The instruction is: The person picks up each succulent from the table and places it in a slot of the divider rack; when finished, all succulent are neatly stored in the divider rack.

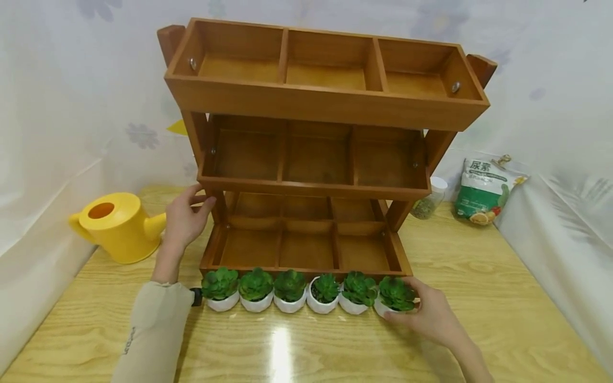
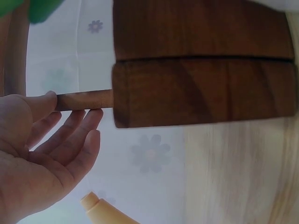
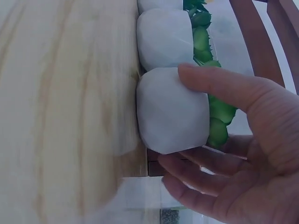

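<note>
Succulent pot (image 1: 396, 294) sits lower right in the head view — right hand (image 1: 431, 314) grips it; left hand (image 1: 188, 219), left of centre, pinches the wooden rack (image 1: 325, 101), seemingly by a side slat (image 2: 85, 100).

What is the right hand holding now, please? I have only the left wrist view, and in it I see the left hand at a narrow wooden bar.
Observer: The right hand holds the rightmost potted succulent, with the thumb on one side of its white pot and the fingers on the other.
Operator: Thank you. How many such plants are there in total?
Observer: Six, standing in one row in front of the lowest tier of the wooden rack.
Operator: At the bottom of my picture there is a yellowish tip. To which object does it belong?
Observer: It is the spout of a yellow watering can, which stands on the table to the left of the rack.
</note>
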Motion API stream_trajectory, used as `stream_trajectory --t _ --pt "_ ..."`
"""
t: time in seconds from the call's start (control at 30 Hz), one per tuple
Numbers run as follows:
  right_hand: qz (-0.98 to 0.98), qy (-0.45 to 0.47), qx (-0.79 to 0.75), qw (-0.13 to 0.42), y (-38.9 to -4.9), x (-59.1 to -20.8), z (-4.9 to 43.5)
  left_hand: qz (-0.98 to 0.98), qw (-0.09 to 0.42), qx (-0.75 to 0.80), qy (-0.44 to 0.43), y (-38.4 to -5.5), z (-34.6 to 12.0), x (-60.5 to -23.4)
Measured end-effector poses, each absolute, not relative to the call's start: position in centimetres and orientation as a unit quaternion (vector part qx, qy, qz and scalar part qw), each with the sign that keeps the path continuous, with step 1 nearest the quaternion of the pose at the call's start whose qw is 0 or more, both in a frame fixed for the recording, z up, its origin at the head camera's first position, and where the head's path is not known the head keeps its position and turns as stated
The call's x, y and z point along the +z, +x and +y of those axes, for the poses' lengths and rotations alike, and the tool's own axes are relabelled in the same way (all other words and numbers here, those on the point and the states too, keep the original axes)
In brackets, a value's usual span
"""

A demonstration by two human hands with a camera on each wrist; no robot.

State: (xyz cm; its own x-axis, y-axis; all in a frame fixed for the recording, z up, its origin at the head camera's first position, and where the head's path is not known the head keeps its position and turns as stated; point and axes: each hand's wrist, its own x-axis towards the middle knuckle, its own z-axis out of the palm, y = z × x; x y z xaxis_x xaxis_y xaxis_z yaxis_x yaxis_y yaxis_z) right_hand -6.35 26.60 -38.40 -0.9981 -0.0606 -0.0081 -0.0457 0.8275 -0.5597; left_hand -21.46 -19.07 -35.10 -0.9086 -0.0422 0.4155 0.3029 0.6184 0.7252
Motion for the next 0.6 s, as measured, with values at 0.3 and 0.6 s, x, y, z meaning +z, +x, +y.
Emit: stream_trajectory --t 0.3,0.6 --pt "0.948 -0.019 -0.318 -0.012 -5.9 -37.4 27.1 -0.876 0.198 -0.433 -0.074 -21.5 -19.1 -35.0" --pt "0.919 -0.009 -0.393 -0.017 -6.3 -35.2 27.9 -0.876 0.206 -0.429 -0.081 -21.5 -19.2 -35.1"
